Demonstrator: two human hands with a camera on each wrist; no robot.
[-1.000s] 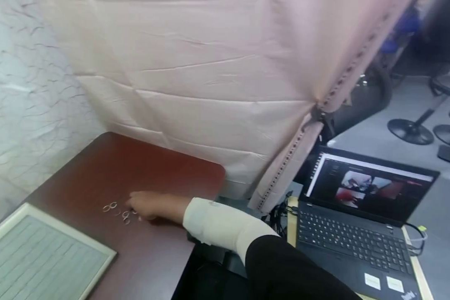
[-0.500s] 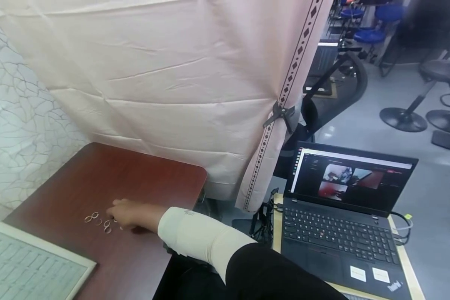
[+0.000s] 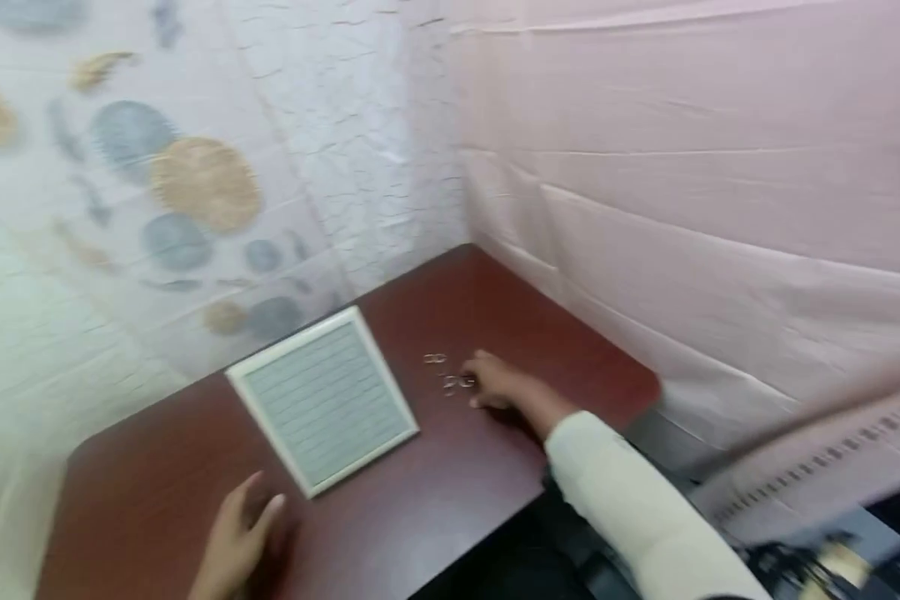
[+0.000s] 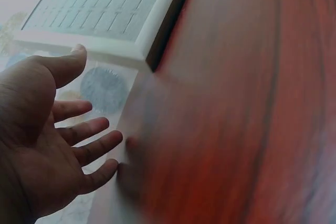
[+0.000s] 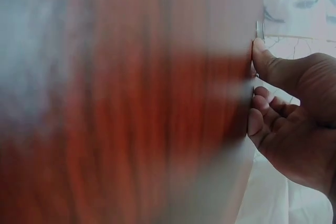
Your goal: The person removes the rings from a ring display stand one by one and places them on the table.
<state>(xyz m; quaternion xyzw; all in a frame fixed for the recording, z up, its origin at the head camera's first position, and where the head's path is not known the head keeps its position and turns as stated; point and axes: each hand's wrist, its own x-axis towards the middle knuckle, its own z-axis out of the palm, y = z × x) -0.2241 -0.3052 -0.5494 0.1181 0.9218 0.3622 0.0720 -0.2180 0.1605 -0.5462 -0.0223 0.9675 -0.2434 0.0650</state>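
Several small metal rings (image 3: 450, 383) lie in a loose group on the dark red-brown table (image 3: 570, 350). My right hand (image 3: 495, 382) rests at their right side, fingers bent, with a ring beside its fingertips. In the right wrist view, my right thumb and bent fingers touch the tabletop, and a small metallic glint shows between them; whether a ring is pinched cannot be made out. A white-framed board (image 3: 411, 429) with rows of slits lies left of the rings. My left hand (image 3: 236, 537) is near its front corner, fingers loosely spread, holding nothing.
A patterned white sheet (image 3: 375, 150) hangs behind the table. A pink curtain (image 3: 682, 183) hangs along its right side. Cables (image 3: 787, 562) are at the lower right, beyond the table's edge.
The head view has swung left, bringing the whole board and my left hand into view while the laptop has left it. My right hand stays beside the rings.
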